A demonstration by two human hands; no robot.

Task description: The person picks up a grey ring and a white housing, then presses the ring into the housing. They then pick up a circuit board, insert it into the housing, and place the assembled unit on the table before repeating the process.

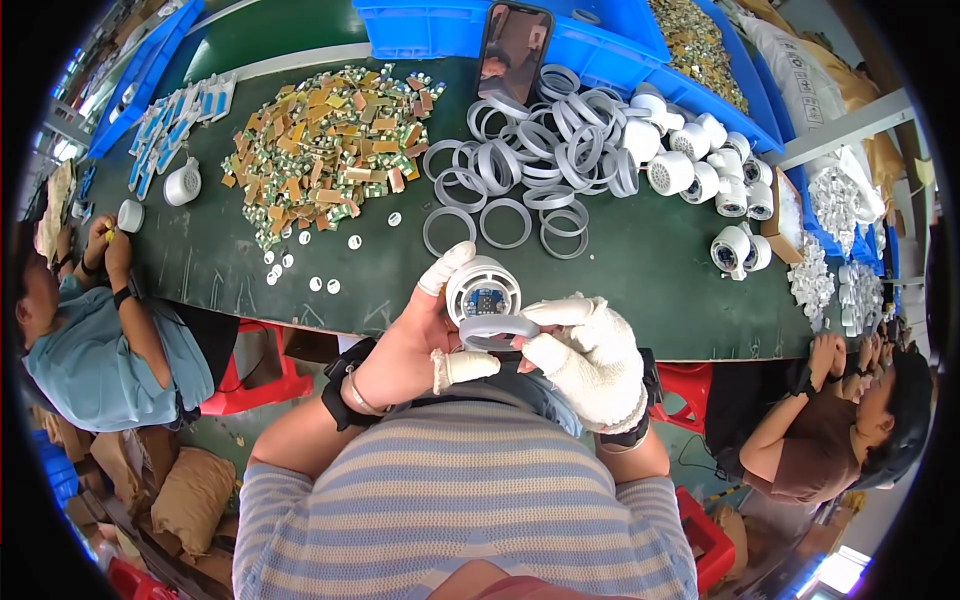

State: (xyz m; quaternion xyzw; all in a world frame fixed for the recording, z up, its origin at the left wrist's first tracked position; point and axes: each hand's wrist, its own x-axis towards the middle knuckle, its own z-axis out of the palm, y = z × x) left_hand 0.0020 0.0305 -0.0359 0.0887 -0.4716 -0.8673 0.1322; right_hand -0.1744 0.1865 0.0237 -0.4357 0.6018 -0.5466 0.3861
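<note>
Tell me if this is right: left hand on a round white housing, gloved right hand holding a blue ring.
Not blue: the head view shows a grey ring in the gloved right hand. The left hand is indeed on the round white housing.

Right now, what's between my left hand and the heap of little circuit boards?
In the head view, several small white discs lie scattered on the green table between your left hand and the circuit-board heap.
</note>
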